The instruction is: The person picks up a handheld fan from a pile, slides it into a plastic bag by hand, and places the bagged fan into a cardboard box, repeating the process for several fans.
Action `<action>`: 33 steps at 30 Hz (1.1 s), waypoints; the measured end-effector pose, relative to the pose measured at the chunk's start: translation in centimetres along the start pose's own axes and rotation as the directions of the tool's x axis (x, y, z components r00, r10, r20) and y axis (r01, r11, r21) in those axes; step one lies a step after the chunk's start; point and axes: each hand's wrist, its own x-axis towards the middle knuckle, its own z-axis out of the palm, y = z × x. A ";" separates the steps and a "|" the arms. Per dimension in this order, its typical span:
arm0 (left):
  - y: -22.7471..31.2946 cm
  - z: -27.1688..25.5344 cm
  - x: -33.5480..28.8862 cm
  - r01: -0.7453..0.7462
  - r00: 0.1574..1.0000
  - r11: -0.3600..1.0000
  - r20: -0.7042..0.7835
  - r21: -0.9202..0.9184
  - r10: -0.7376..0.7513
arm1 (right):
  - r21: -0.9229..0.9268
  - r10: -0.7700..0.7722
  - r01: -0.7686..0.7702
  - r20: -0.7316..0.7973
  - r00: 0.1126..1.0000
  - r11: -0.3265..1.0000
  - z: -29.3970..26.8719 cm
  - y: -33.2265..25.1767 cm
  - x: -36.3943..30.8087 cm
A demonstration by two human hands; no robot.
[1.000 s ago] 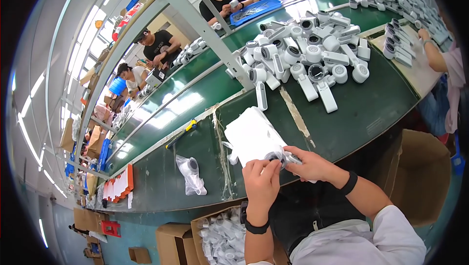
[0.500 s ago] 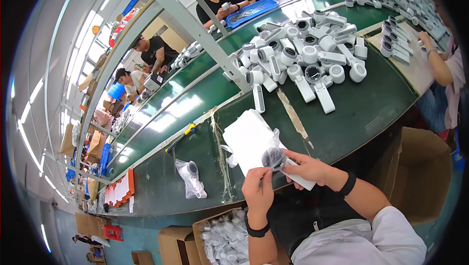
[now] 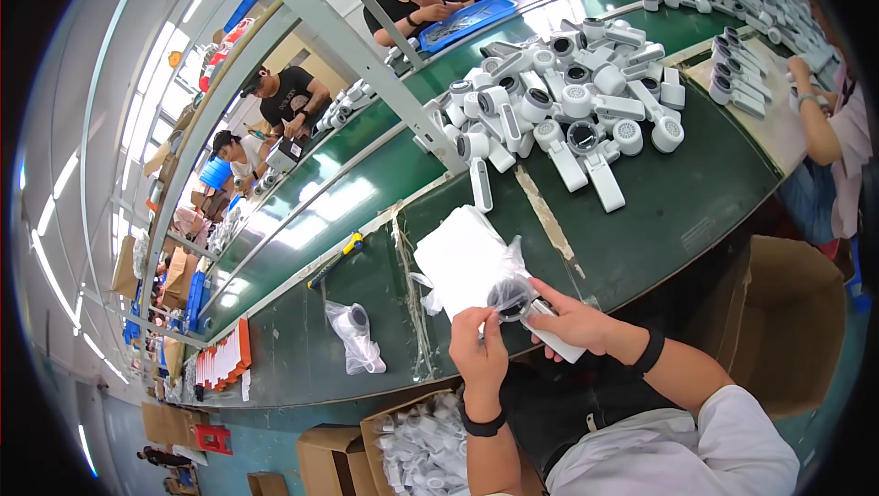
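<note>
My right hand is wrapped round the white handle of a handheld fan, a device with a round dark-faced head. A clear plastic bag covers the head, while the handle is still bare. At the bag's edge, beside the head, my left hand is closed in a pinch on the plastic. Under and beyond the fan lies a stack of white sheets or bags. To the left, a bagged fan rests on the green table.
A large heap of white fans covers the table's far side. Further left lie a yellow-handled cutter and an orange box of white pieces. Below the edge are a carton of bagged fans and another carton. Co-workers sit around.
The fan in my hands has tilted slightly, with its head turned more toward me and its handle a little lower. My left hand has shifted slightly left, keeping its pinch.
</note>
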 end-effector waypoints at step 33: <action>0.8 1.4 -6.8 0.766 0.570 0.006 0.676 -0.642 -0.467 | -0.431 -0.548 0.390 -0.341 0.764 0.813 2.8 2.3 2.0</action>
